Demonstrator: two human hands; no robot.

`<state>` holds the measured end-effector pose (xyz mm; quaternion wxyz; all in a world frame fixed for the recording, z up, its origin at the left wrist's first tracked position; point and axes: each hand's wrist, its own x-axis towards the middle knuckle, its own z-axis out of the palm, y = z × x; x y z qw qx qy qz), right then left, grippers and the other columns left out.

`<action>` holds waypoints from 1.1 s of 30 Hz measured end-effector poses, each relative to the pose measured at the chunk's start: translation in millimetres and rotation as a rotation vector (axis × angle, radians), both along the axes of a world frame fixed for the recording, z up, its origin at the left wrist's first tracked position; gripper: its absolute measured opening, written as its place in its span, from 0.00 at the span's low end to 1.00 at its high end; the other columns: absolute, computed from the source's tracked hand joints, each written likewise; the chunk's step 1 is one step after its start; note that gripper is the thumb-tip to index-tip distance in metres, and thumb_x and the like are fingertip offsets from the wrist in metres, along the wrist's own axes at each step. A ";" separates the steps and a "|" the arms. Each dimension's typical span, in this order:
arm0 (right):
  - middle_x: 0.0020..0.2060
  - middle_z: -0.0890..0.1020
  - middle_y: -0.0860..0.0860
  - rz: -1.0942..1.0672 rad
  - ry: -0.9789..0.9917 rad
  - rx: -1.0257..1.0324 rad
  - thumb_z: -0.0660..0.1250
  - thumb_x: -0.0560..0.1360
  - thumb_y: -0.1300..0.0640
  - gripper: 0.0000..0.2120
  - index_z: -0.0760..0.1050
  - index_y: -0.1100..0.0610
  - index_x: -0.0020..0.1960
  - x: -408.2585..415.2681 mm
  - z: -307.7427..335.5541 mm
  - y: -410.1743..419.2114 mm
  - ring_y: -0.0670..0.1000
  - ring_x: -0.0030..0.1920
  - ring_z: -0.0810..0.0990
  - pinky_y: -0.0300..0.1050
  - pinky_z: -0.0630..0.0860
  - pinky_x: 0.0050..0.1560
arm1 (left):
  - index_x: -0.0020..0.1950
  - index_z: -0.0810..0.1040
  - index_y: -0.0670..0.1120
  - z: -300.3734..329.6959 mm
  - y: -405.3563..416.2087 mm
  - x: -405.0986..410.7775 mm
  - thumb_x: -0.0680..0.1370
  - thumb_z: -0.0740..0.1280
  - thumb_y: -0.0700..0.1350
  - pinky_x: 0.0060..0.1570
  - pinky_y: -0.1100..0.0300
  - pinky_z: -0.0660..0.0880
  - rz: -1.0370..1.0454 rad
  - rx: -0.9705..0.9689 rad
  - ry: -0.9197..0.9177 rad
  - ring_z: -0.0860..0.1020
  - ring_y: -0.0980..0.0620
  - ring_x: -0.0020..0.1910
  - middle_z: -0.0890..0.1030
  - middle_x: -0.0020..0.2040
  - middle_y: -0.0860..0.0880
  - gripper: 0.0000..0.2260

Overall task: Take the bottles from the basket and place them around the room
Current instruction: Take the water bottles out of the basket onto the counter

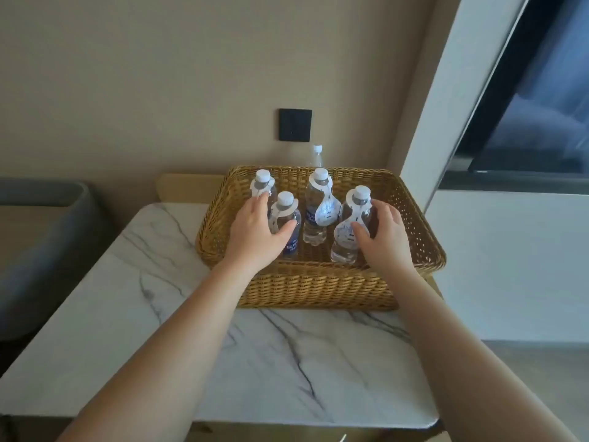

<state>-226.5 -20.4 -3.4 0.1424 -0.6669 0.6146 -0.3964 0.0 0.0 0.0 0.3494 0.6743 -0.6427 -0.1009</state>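
A woven wicker basket (pixel 318 288) sits on a white marble table and holds several upright clear water bottles with white caps and white neck tags. My left hand (pixel 255 237) wraps around the front-left bottle (pixel 288 215), thumb across its front. My right hand (pixel 387 237) wraps around the front-right bottle (pixel 350 224), thumb on its tag. Both bottles stand on the basket floor. A back-left bottle (pixel 263 183) and a middle bottle (pixel 317 208) stand free. One more bottle (pixel 316 156) stands behind the basket against the wall.
The marble table (pixel 255 362) reaches toward me, with its near edge at the bottom. A grey upholstered seat (pixel 41 244) is at the left. A black wall plate (pixel 295 125) hangs above the basket. At the right are a white column and a dark window (pixel 535 100).
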 end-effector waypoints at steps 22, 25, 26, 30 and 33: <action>0.63 0.74 0.57 -0.023 0.000 0.337 0.78 0.65 0.53 0.39 0.61 0.59 0.68 0.8 -14.4 -107.0 0.58 0.62 0.74 0.47 0.73 0.53 | 0.64 0.68 0.47 -31.0 -79.3 -6.8 0.65 0.80 0.49 0.52 0.57 0.70 0.026 0.202 0.200 0.74 0.47 0.61 0.76 0.61 0.48 0.33; 0.59 0.76 0.56 -0.003 0.010 0.275 0.78 0.64 0.52 0.36 0.64 0.58 0.65 -2.0 -15.1 -103.8 0.55 0.57 0.76 0.43 0.71 0.46 | 0.60 0.68 0.50 -27.7 -75.7 -6.8 0.64 0.79 0.51 0.49 0.56 0.70 0.022 0.173 0.195 0.75 0.48 0.58 0.75 0.56 0.52 0.30; 0.58 0.77 0.55 0.005 0.025 0.247 0.78 0.63 0.51 0.36 0.64 0.57 0.64 -3.0 -13.2 -102.0 0.53 0.54 0.76 0.42 0.70 0.44 | 0.59 0.68 0.51 -23.9 -73.6 -6.4 0.64 0.79 0.51 0.50 0.56 0.71 0.024 0.155 0.203 0.75 0.49 0.57 0.75 0.55 0.53 0.29; 0.54 0.76 0.48 0.052 0.036 0.149 0.78 0.62 0.47 0.35 0.66 0.54 0.63 -5.0 9.6 -92.1 0.48 0.48 0.72 0.38 0.66 0.37 | 0.65 0.69 0.50 3.0 -61.2 -1.3 0.64 0.79 0.53 0.51 0.56 0.73 0.037 0.033 0.262 0.74 0.54 0.56 0.76 0.59 0.53 0.33; 0.49 0.72 0.42 0.107 0.007 0.046 0.77 0.62 0.44 0.34 0.66 0.51 0.63 1.8 42.4 -77.0 0.44 0.47 0.72 0.34 0.65 0.36 | 0.62 0.71 0.52 36.1 -48.0 8.4 0.64 0.79 0.56 0.43 0.61 0.72 0.055 -0.072 0.303 0.74 0.59 0.48 0.76 0.54 0.57 0.31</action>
